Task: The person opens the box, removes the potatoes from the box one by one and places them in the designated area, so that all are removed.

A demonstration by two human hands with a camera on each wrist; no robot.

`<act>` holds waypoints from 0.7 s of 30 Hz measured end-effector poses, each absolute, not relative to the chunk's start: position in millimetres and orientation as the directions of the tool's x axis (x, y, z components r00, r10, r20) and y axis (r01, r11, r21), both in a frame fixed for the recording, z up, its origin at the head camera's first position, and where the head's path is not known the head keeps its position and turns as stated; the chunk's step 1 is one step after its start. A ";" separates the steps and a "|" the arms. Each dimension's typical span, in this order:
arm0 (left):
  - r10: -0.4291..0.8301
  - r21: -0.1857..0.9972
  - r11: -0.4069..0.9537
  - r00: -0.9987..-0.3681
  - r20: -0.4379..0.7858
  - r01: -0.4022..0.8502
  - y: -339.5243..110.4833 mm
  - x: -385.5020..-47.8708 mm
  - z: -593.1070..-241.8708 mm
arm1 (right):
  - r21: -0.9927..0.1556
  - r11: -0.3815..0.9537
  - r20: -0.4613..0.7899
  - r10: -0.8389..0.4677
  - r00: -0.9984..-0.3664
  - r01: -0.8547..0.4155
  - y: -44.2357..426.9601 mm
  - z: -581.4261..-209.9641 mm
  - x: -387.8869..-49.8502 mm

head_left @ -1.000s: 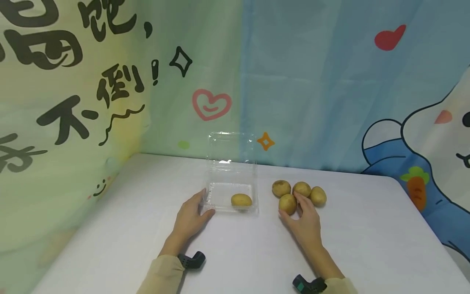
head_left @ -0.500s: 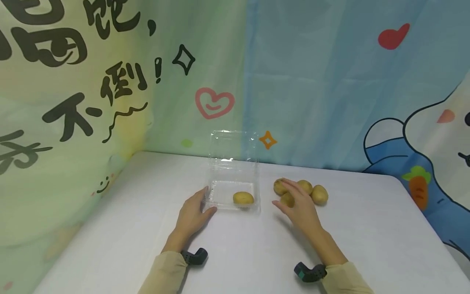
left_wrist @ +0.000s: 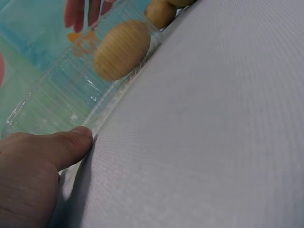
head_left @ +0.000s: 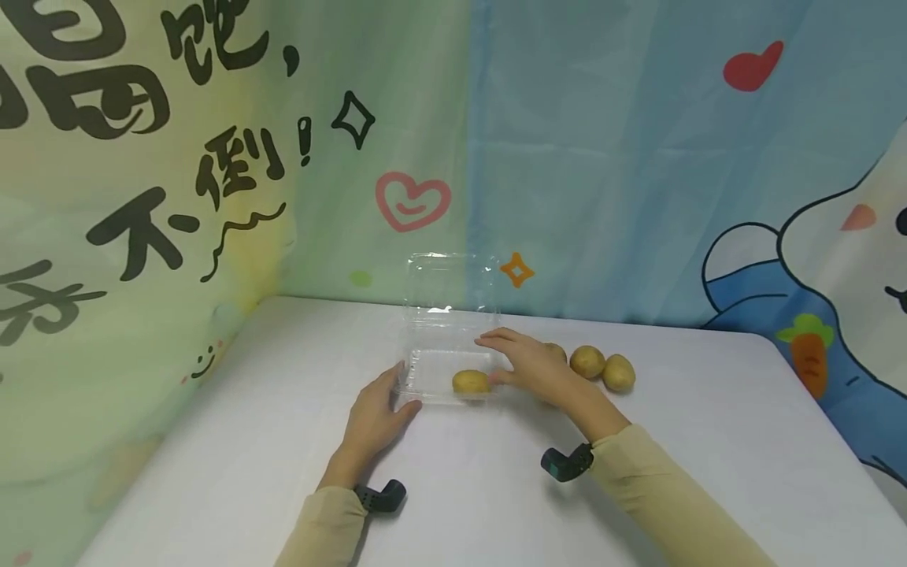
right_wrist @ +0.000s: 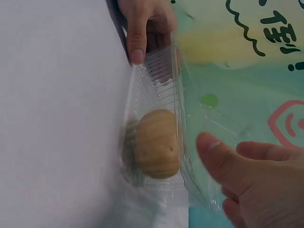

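A clear plastic clamshell box (head_left: 428, 376) lies on the white table with its see-through lid (head_left: 449, 287) raised behind it. One yellow potato (head_left: 468, 383) rests inside, toward the right. My left hand (head_left: 372, 421) holds the box's front left corner, its thumb (left_wrist: 76, 142) along the front; its fingers are partly hidden in the left wrist view. Over the box's right edge hovers my right hand (head_left: 534, 366), fingers spread and relaxed, with nothing visible in its grasp. Right of the box sit several loose potatoes (head_left: 586, 361), partly covered by that hand.
A printed cloth backdrop (head_left: 602, 197) rises close behind the table's back edge. Free tabletop (head_left: 460, 488) stretches in front of the box. Each wrist carries a small dark camera (head_left: 567, 463).
My right hand has left the loose potatoes, rising off them with nothing in it and moving left to the box's right edge. The left hand stays at the box's corner.
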State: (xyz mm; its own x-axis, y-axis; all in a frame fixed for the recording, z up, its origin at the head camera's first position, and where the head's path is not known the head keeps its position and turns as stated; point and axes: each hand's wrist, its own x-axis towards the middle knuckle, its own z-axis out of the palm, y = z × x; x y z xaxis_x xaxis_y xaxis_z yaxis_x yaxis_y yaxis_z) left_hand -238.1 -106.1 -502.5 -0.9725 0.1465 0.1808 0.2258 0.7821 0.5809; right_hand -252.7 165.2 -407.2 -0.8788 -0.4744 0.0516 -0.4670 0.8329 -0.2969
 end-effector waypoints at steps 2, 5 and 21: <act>0.151 0.579 0.782 -0.972 0.182 0.230 -105.2 -237.6 -502.4 | -0.302 0.822 -0.002 -0.506 -0.862 -0.482 160.2 -406.4 -255.5; 0.150 0.580 0.782 -0.972 0.180 0.228 -104.9 -237.6 -501.6 | -0.306 0.809 -0.046 -0.539 -0.841 -0.501 153.3 -405.6 -260.0; 0.157 0.579 0.780 -0.970 0.186 0.237 -105.5 -238.1 -502.2 | -0.175 0.819 -0.089 -0.566 -0.819 -0.547 128.2 -418.8 -271.0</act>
State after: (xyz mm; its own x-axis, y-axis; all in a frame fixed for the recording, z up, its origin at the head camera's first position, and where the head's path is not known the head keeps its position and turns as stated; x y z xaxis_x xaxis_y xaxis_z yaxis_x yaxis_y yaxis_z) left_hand -238.1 -105.5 -502.2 -0.9700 0.1566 0.1859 0.2370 0.7801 0.5790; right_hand -271.0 128.2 -418.8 -0.8193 -0.5664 -0.0894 -0.5470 0.8187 -0.1746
